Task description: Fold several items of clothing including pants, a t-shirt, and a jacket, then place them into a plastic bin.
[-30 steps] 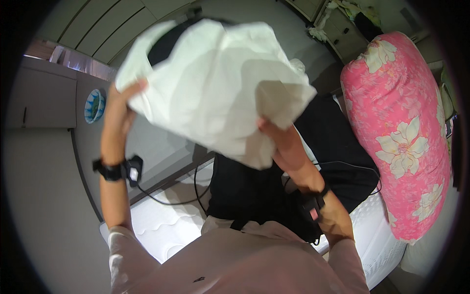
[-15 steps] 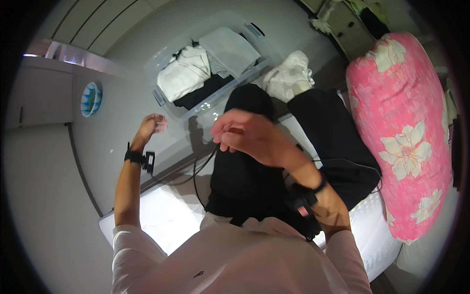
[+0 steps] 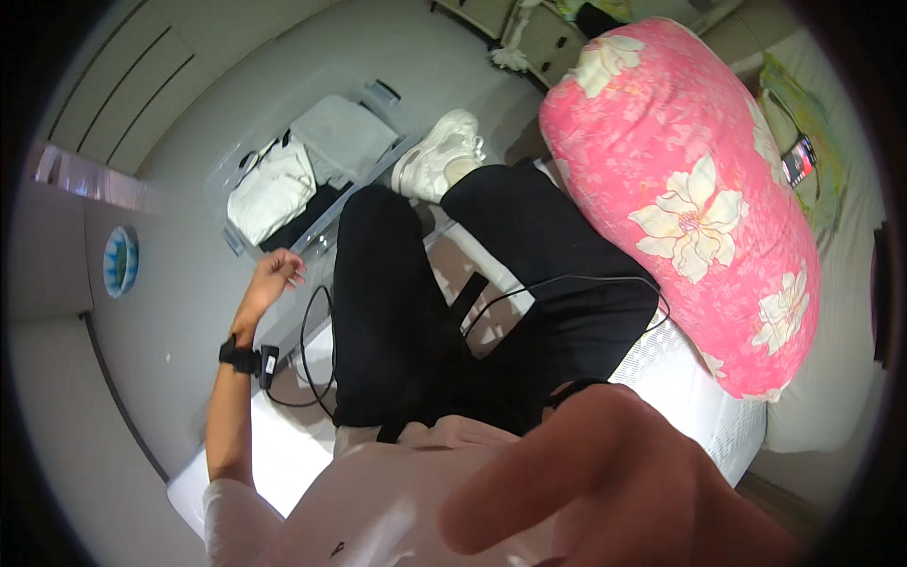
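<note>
My left hand (image 3: pixel 277 273) hovers by the near corner of a clear plastic storage box (image 3: pixel 234 244), its fingers loosely bent and apart, nothing in them. Inside the box lie a folded white garment (image 3: pixel 274 192), a folded grey garment (image 3: pixel 342 135) and dark cloth (image 3: pixel 304 219). My right hand (image 3: pixel 624 472) looms large and blurred at the lower right, raised close to the camera. One straight digit of it points left over my shirt; its other fingers are out of sight, so a held thing cannot be made out. A black band with a small device (image 3: pixel 253 359) circles my left wrist.
I sit on a white padded surface (image 3: pixel 274 458), black-trousered legs in front, one white shoe (image 3: pixel 441 156) beside the box. A black cable (image 3: pixel 316 378) loops past my left leg. To the right lies a pink floral bundle (image 3: pixel 690 217). A blue-white bowl (image 3: pixel 121 262) stands far left.
My right hand has risen from above my lap toward the camera, at the lower right. The view has swung right, shifting the box and pink bundle leftward. My left hand stays near the box.
</note>
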The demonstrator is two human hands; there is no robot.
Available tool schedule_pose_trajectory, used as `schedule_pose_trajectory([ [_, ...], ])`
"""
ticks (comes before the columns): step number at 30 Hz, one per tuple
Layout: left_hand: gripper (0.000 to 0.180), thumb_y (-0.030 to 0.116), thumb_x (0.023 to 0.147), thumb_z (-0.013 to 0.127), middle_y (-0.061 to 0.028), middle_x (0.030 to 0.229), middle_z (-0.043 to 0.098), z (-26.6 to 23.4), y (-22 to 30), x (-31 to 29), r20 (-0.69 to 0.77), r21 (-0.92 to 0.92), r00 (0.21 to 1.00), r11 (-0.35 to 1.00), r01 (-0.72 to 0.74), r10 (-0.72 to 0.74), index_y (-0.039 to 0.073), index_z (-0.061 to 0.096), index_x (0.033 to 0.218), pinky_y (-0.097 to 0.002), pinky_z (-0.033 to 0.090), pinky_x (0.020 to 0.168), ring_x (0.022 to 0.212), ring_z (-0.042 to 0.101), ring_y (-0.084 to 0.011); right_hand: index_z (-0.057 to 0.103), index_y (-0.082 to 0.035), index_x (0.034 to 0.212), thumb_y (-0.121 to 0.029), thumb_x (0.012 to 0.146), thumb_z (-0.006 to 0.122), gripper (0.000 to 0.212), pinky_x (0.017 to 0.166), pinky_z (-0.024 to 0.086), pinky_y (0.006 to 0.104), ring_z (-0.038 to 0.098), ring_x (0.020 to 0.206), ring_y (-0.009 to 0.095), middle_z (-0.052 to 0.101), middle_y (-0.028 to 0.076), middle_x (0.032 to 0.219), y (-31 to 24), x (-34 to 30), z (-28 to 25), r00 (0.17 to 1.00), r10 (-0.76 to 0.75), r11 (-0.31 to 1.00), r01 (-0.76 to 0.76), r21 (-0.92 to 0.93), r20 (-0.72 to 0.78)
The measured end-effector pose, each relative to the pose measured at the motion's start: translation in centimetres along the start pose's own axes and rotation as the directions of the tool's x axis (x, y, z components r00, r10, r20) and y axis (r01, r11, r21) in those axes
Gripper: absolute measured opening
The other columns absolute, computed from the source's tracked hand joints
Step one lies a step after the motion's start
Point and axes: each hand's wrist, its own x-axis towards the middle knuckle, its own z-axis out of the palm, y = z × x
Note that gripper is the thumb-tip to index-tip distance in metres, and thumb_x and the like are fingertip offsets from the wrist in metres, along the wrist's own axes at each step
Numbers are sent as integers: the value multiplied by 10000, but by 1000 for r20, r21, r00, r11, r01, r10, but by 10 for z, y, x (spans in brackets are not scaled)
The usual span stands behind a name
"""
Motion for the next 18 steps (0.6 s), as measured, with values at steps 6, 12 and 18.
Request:
schedule_pose_trajectory([
  [6, 155, 96, 978, 451, -29, 894, 657, 25, 27, 0, 16, -16, 999, 999, -35, 35, 45, 597, 972, -252, 479, 652, 750, 637, -122, 654, 15, 942, -11, 818, 611, 134, 655, 527, 324, 640, 758, 261, 619, 178, 898, -43, -22, -11, 990, -96, 971, 71, -229, -100],
  [12, 64, 36, 950, 511, 19, 795, 563, 45, 1, 10, -7, 103, 968, 963, -251, 253, 71, 565, 942, -239, 469, 653, 718, 558, -77, 664, 18, 896, -13, 805, 612, 110, 624, 531, 336, 641, 718, 290, 612, 196, 839, -57, -54, -34, 960, -41, 816, -127, -564, -276],
  [18, 50, 42, 933, 530, -3, 795, 578, 87, 126, -24, 65, 171, 954, 938, -301, 294, 25, 573, 913, -220, 441, 659, 717, 541, -72, 620, -17, 947, -189, 889, 578, 187, 740, 514, 424, 633, 834, 364, 637, 181, 907, -55, -217, -33, 225, 641, -178, -887, -426, -734],
])
